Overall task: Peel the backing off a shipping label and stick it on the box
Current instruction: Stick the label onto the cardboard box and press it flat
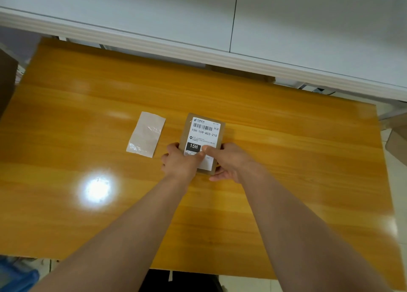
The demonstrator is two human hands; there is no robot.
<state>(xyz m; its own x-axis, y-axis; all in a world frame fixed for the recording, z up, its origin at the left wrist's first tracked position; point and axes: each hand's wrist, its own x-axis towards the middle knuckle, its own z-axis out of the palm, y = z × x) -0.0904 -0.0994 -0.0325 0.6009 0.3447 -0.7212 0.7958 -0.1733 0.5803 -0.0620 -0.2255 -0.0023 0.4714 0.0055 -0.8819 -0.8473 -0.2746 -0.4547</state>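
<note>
A small flat brown box (222, 130) lies in the middle of the wooden table (286, 159). A white shipping label (203, 133) with a barcode and "15H" lies on its top face. My left hand (179, 161) grips the box's near left side, thumb on the label's lower part. My right hand (231, 161) holds the box's near right side, its thumb pressing on the label beside the black "15H" patch. The peeled glossy backing sheet (146, 134) lies flat on the table to the left of the box, apart from it.
White cabinets (198, 16) run along the far side of the table. A cardboard piece (242, 72) pokes out behind the far table edge. Brown cartons (396, 137) sit at the right edge, another at the left (6, 82). A lamp glare (98, 189) shines near left.
</note>
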